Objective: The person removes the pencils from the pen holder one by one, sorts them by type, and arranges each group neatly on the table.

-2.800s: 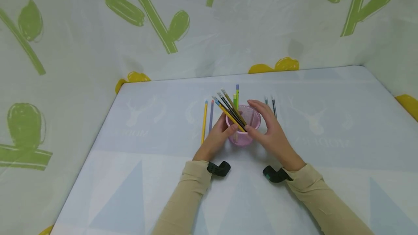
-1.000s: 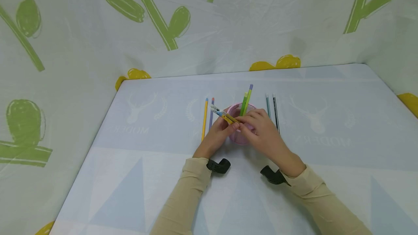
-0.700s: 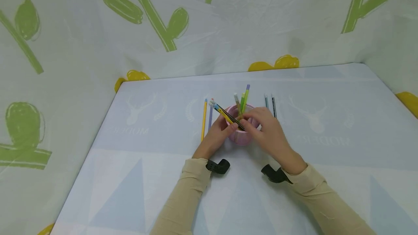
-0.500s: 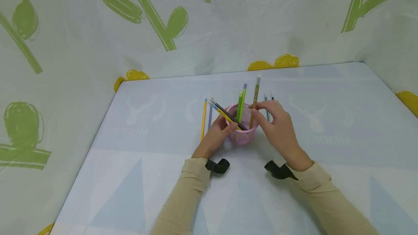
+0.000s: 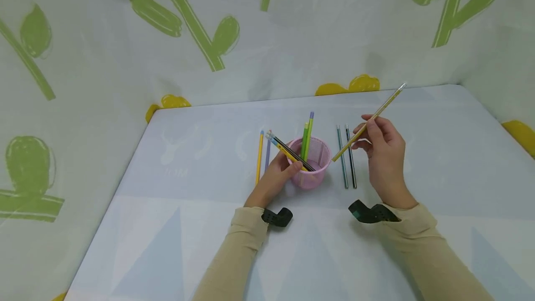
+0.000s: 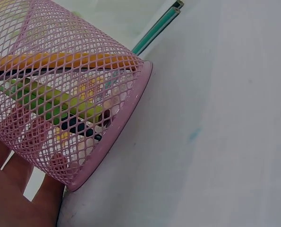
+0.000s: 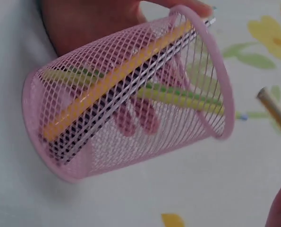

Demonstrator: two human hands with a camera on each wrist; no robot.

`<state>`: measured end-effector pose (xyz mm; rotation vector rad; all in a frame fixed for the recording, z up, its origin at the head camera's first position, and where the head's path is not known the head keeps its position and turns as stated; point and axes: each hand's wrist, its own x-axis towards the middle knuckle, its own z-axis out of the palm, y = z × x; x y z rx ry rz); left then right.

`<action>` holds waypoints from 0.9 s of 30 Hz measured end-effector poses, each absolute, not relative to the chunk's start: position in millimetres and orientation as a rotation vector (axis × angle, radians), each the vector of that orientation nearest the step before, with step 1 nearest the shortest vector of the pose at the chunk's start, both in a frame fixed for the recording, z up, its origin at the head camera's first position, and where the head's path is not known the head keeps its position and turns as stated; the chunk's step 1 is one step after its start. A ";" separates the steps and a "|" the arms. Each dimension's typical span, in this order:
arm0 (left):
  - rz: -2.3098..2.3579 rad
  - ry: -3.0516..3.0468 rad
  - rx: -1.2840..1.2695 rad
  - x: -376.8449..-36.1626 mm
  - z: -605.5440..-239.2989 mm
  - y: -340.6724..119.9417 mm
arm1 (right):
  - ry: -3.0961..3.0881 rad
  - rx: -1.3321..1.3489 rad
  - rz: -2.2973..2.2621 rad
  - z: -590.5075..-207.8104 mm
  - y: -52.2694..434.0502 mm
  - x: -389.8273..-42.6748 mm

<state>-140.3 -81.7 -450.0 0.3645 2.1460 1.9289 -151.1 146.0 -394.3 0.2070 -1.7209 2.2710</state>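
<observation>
My left hand [image 5: 272, 178] grips a pink mesh pencil cup [image 5: 308, 181] on its left side, thumb at the rim. Inside, a yellow pencil [image 5: 288, 154] and black pencils lean left toward that thumb, while two green pencils [image 5: 308, 140] stand more upright at the back. To the right of the cup, my right hand [image 5: 388, 161] pinches a gold pencil [image 5: 389, 100] in the air, held aslant with its lower end near the cup's right rim. The right wrist view shows the left fingers through the mesh of the cup [image 7: 107, 168] and the gold pencil's end [image 7: 272, 108].
On the table [image 5: 184, 245], a yellow pencil [image 5: 259, 157] and a purple pencil [image 5: 268, 154] lie left of the cup, partly behind the left hand. A teal pencil [image 5: 342, 161] and a black pencil [image 5: 351, 164] lie side by side on its right.
My right hand has separated the gold pencil from the leaning bunch, lifted it out of the cup and carried it right. The left hand has stayed on the cup.
</observation>
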 end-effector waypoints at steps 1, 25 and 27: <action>1.932 2.144 0.368 -139.8 -449.7 -81.8 | -1.653 0.193 2.346 -397.2 148.2 -152.8; 1.884 2.160 0.279 -138.5 -448.9 -82.7 | -2.746 -0.104 1.746 -440.8 193.9 -177.0; 1.881 2.161 0.276 -138.6 -448.8 -82.8 | -2.840 -0.103 1.640 -442.3 196.7 -177.8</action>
